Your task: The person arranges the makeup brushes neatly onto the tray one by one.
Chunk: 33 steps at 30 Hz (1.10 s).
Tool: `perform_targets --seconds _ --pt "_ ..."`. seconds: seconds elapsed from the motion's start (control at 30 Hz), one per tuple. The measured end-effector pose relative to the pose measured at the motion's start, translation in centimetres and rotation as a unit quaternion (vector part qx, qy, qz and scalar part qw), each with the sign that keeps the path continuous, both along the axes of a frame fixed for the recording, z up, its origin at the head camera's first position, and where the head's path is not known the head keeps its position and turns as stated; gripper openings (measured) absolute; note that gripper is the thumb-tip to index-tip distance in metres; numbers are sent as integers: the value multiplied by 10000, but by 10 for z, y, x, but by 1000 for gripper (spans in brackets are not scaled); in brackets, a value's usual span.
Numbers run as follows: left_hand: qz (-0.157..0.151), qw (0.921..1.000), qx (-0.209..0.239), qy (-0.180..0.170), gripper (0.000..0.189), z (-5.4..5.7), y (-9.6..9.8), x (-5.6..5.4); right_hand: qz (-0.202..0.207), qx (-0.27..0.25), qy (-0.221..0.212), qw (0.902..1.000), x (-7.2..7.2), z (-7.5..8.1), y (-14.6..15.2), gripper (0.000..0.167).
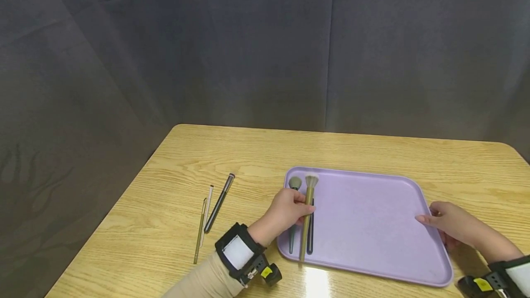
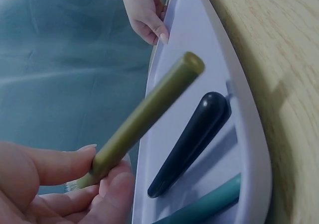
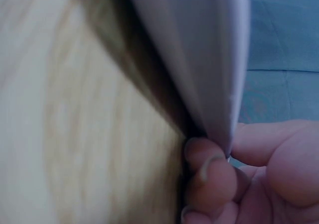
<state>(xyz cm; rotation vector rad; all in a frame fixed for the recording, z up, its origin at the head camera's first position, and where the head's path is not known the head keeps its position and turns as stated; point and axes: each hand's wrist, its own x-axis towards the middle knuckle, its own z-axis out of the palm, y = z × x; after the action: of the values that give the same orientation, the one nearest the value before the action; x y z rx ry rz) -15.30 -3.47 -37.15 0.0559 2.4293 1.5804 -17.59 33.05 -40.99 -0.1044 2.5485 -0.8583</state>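
My left hand pinches a makeup brush with an olive-gold handle and pale bristles, above the left part of the purple tray. In the left wrist view the held brush is tilted, its handle end off the tray surface. Beneath it, a black-handled brush and a green-handled brush lie in the tray; the green one has a round, greyish head. At the tray's right rim, my right hand grips the edge, thumb on top and fingers curled underneath, as the right wrist view shows.
Left of the tray, on the wooden table, lie a black brush, a thin white-handled brush and a thin gold brush. A dark grey cloth hangs behind the table.
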Motion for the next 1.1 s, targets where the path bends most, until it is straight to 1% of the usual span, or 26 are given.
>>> perform_targets --seconds 0.13,0.33,0.67,0.9,1.1 --pt "-4 9999 135 17 10 -1 1 1 14 -59 54 10000 0 -2 2 43" --pt "13 9994 333 -69 9 -2 4 1 15 -62 83 9999 1 -3 3 43" --pt "20 9994 320 -102 8 -2 8 -1 52 -18 157 9999 3 2 -1 33" --pt "-42 9985 486 -236 10 -1 13 -3 57 -9 145 9999 3 3 -1 34" --pt "-145 9990 366 -227 11 -1 16 -5 56 -44 129 9999 1 2 0 36"
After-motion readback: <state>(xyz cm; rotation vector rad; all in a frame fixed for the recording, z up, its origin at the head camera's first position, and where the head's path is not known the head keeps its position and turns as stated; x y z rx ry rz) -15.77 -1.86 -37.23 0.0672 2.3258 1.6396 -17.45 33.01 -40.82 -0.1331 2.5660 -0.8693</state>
